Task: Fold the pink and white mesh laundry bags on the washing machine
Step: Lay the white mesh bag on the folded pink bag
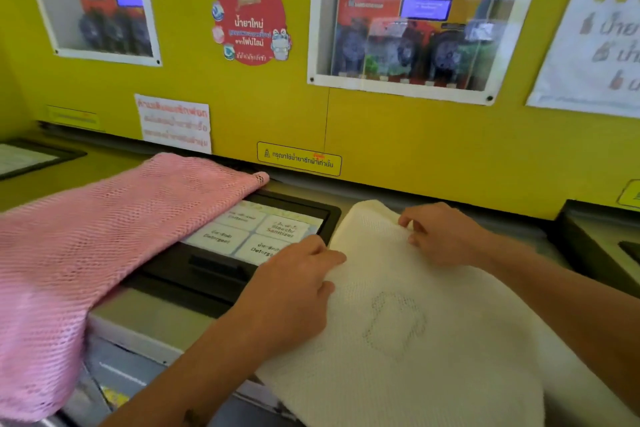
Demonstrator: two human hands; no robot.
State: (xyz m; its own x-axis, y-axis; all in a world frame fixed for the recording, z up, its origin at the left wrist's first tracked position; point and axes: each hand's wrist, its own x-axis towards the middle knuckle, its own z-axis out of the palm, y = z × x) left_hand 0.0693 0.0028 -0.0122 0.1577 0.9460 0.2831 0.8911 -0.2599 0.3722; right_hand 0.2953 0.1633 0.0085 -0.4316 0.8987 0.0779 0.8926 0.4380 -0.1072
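The white mesh laundry bag [415,322] lies spread over the right part of the washing machine top [152,319], its near edge hanging over the front. Our left hand [294,291] pinches the bag's left edge between thumb and fingers. Our right hand [440,234] has its fingers curled onto the mesh near the far corner, gripping a small bunch of it. The pink mesh laundry bag [86,246] lies to the left, draped over the front and covering part of the black detergent drawer lid [221,274]. Behind stands a yellow wall [398,135] with a red sticker [251,19].
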